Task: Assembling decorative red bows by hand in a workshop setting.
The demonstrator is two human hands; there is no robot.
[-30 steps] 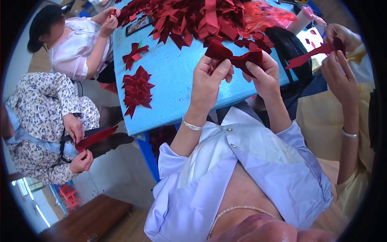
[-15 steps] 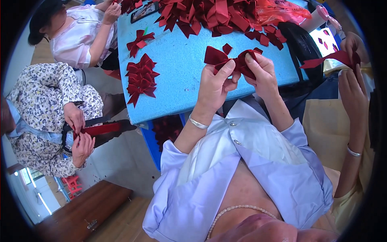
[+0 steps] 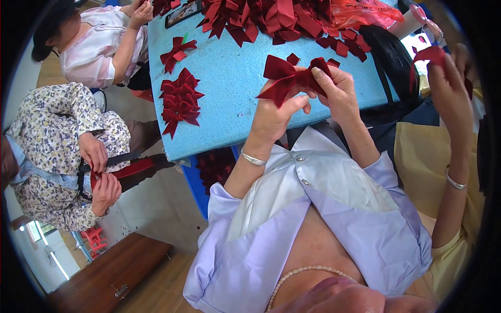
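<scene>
A dark red velvet bow [image 3: 284,78] is held up over the near edge of the light blue table. My right hand [image 3: 338,88] pinches its right loop between thumb and fingers. Close behind and under the left loop is my left hand [image 3: 274,117], its fingers curled against the bow and partly hidden by it; the thumb points right below the knot. One ribbon tail hangs across the left hand. Just beyond the bow, small red ribbon pieces [image 3: 293,59] lie on the table.
A big heap of red bows [image 3: 271,21] covers the far side of the blue table [image 3: 229,104]. A stacked group of bows [image 3: 180,99], a single bow [image 3: 176,54] and a phone [image 3: 182,14] lie left. Co-workers handle ribbon at left and right. A blue crate [image 3: 195,182] stands below.
The bow has turned in my hands, so a tail now hangs at the left. My left thumb has left the knot and moved lower. The right-hand co-worker's hand has risen with a ribbon.
</scene>
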